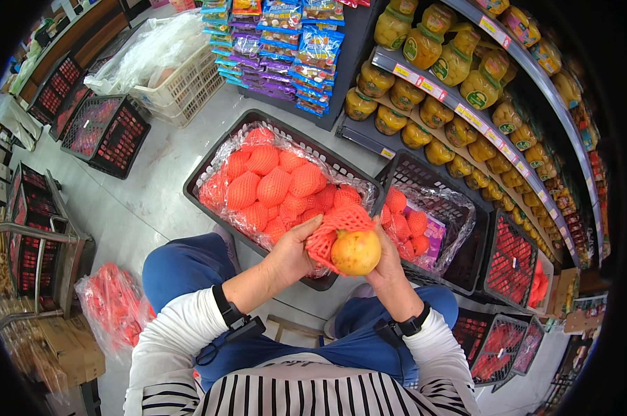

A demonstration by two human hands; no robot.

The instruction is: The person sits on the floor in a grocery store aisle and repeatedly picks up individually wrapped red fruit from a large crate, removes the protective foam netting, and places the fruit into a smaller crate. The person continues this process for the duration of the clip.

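Between my hands is a yellow-red pomegranate, partly inside a red foam net sleeve. My left hand grips the sleeve from its left side. My right hand holds the fruit's right side, its fingers partly hidden behind it. Just beyond them stands a black plastic crate lined with clear film and heaped with fruits in red foam nets. To its right a second black crate holds several netted fruits and a purple printed packet.
Shelves of yellow fruit jars rise at the right, beside hanging snack bags. A white crate with plastic film stands at the upper left. A clear bag of red foam nets lies left of my knee, near a metal-framed cart.
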